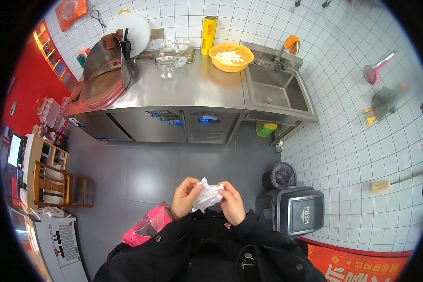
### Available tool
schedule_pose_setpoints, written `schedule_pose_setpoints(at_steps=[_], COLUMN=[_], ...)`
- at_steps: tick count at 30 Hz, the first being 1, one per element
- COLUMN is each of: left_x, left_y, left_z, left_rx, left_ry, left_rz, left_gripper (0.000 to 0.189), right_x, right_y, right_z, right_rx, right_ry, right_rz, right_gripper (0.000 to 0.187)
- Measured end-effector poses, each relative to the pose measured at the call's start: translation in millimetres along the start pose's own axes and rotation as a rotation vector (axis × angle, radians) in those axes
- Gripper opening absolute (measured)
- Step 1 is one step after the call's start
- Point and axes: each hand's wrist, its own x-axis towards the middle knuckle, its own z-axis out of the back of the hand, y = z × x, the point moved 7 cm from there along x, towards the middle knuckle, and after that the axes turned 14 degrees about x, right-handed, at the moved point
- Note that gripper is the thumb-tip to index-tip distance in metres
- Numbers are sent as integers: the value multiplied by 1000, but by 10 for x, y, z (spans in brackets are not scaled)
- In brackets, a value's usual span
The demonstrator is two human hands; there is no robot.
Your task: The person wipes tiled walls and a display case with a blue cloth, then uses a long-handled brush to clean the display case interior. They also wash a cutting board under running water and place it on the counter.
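Observation:
Between my two hands, close in front of my body, is a crumpled white tissue or thin cloth [208, 196]. The fingers of my left hand [186, 198] pinch one side of it, and my right hand [232, 202] pinches the other side by its upper corner. A pink patterned sleeve cover lies on my left forearm; the right sleeve is black. Beyond the hands stands a stainless steel counter [197, 93], out of reach of both. On it are an orange plastic basket [245, 63] with pale strips of food, a glass jar [167, 68] and a round wooden chopping board [102, 86].
At the counter's right is a steel sink [276, 88]. A round bin [283, 175] and a push-lid bin [305, 211] stand to my right by the tiled wall. On the left are a wooden chair [53, 185] and a white appliance [65, 239].

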Motion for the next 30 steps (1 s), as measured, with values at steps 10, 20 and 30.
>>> schedule_pose_setpoints(at_steps=[10,20,30], left_x=[145,267,618], left_y=[23,17,111], left_z=[-114,146,449], left_rx=[0,15,113], left_ry=[67,-21,97], left_rz=[-13,20,78], left_gripper=[9,10,27], right_x=[22,420,1154], right_y=[288,-156,-189], right_z=[124,-37,232], right_rx=[220,-125,-312], right_ry=[-125,-73,-73], right_rz=[200,-39,14], right_gripper=[12,19,15])
